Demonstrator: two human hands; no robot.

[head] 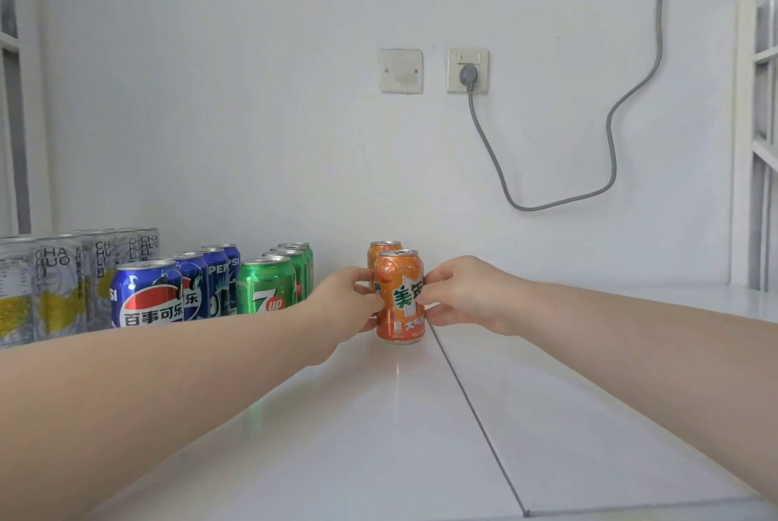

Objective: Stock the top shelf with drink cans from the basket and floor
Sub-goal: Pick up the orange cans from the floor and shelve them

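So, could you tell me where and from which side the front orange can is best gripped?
Grip the front orange can around its mid-body from its two sides, as the left hand and right hand do now. It stands upright, another orange can sits close behind it, and the 7up cans stand apart to the left, so both flanks are free.

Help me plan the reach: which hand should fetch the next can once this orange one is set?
Either: left hand and right hand both pinch the front orange can. Slightly the right, probably; its side of the shelf is bare, while green cans crowd the left.
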